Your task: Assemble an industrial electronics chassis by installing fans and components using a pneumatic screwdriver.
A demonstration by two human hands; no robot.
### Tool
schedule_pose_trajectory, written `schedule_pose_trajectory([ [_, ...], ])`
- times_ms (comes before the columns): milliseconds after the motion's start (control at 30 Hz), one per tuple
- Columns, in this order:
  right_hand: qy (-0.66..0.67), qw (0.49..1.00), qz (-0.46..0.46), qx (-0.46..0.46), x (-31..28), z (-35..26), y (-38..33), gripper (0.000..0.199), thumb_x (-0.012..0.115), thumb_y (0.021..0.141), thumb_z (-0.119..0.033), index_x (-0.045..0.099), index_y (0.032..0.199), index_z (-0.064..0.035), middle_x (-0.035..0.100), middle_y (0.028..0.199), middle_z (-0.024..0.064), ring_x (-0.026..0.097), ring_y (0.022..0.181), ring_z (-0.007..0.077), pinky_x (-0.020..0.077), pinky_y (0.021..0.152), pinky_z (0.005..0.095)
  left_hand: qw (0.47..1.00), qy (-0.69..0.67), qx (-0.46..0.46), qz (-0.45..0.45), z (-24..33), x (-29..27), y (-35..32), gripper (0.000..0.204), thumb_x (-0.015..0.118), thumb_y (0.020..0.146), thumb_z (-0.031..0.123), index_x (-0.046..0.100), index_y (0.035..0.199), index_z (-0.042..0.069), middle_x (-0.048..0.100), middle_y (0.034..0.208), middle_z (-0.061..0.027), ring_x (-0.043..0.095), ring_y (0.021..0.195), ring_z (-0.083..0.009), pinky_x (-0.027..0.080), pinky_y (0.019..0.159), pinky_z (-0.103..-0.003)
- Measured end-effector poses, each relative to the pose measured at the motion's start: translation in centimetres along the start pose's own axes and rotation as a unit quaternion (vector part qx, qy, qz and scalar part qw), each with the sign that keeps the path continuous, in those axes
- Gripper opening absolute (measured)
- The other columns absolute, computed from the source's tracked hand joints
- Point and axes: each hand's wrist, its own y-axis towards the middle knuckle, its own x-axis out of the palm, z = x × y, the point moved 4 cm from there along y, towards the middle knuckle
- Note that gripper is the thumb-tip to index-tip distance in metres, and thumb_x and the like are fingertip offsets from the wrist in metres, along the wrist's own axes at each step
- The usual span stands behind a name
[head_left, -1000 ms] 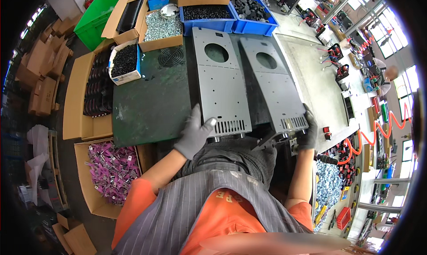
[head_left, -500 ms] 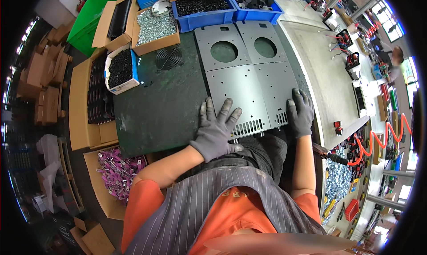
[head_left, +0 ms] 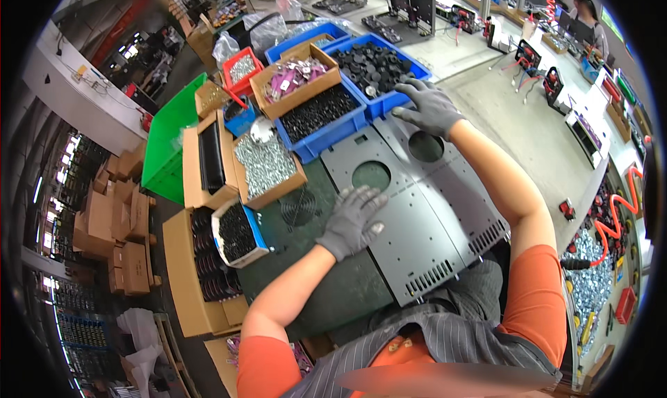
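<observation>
Two grey sheet-metal panels, a left one (head_left: 411,235) and a right one (head_left: 462,186), lie side by side on the dark green table. Each has a large round hole at its far end and slots along its near edge. My left hand (head_left: 353,224), in a grey glove, rests open across the left panel's left edge. My right hand (head_left: 432,110), gloved too, is above the right panel's far end, beside a blue bin (head_left: 399,101) of round black parts. Its fingers are apart and reach to the bin's near corner; nothing shows in them.
A blue bin of small black pieces (head_left: 316,117) stands at the back, partly under a carton of purple parts (head_left: 295,80). Left of it are a carton of silver screws (head_left: 264,165) and a white box of black screws (head_left: 237,235). A round wire fan guard (head_left: 299,208) lies on the table.
My right hand has left the right panel's near edge and reached forward to the bin of round black parts. My left hand has slid farther up the left panel's edge. The view has shifted.
</observation>
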Motion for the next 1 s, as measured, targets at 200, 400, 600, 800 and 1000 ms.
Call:
schedule_pose_trajectory([
  [200, -0.002, 0.990, -0.034, 0.134, 3.6, 1.9, 11.0, 0.082, 0.064, 0.068, -0.057, 0.042, 0.137, -0.0171, 0.036, 0.143, 0.0131, 0.038, 0.128, 0.0345, 0.0347, 0.103, 0.0436, 1.000, -0.017, -0.014, 0.003, -0.4, -0.9, -0.1, 0.053, 0.050, 0.084, 0.043, 0.049, 0.129, 0.014, 0.048, 0.130, -0.0106, 0.040, 0.126, -0.0284, 0.019, 0.109, -0.046],
  [400, -0.054, 0.994, -0.004, 0.092, 5.1, 3.7, 14.4, 0.085, 0.070, 0.059, -0.053, 0.046, 0.134, -0.0205, 0.036, 0.141, 0.0142, 0.035, 0.127, 0.0401, 0.0349, 0.104, 0.0435, 0.997, -0.060, -0.025, -0.040, -0.6, -0.9, 0.4, 0.055, 0.046, 0.087, 0.046, 0.045, 0.132, 0.014, 0.045, 0.132, -0.0109, 0.037, 0.127, -0.0283, 0.017, 0.110, -0.048],
  [600, -0.048, 0.994, -0.058, 0.078, 5.3, 2.2, 14.1, 0.067, 0.070, 0.061, -0.042, 0.054, 0.123, -0.0213, 0.042, 0.134, 0.0133, 0.042, 0.118, 0.0410, 0.0400, 0.099, 0.0436, 0.997, -0.062, -0.036, -0.036, -0.9, -0.7, 0.3, 0.056, 0.048, 0.086, 0.043, 0.044, 0.133, 0.014, 0.045, 0.132, -0.0111, 0.036, 0.128, -0.0280, 0.016, 0.111, -0.047],
  [800, -0.052, 0.985, -0.113, 0.117, 5.0, 1.6, 13.9, 0.061, 0.069, 0.065, -0.040, 0.055, 0.122, -0.0242, 0.042, 0.134, 0.0129, 0.043, 0.117, 0.0406, 0.0420, 0.098, 0.0439, 0.997, -0.052, -0.042, -0.041, -0.7, -0.6, 0.4, 0.054, 0.052, 0.084, 0.039, 0.045, 0.132, 0.014, 0.045, 0.132, -0.0102, 0.037, 0.127, -0.0280, 0.017, 0.111, -0.047],
  [1000, -0.011, 0.985, -0.102, 0.139, 5.3, 2.4, 13.4, 0.067, 0.070, 0.064, -0.039, 0.054, 0.125, -0.0190, 0.037, 0.138, 0.0197, 0.052, 0.115, 0.0373, 0.0434, 0.097, 0.0401, 0.997, -0.054, -0.042, -0.037, -0.6, -0.7, 0.6, 0.053, 0.055, 0.082, 0.036, 0.046, 0.130, 0.016, 0.046, 0.130, -0.0092, 0.038, 0.126, -0.0276, 0.018, 0.110, -0.047],
])
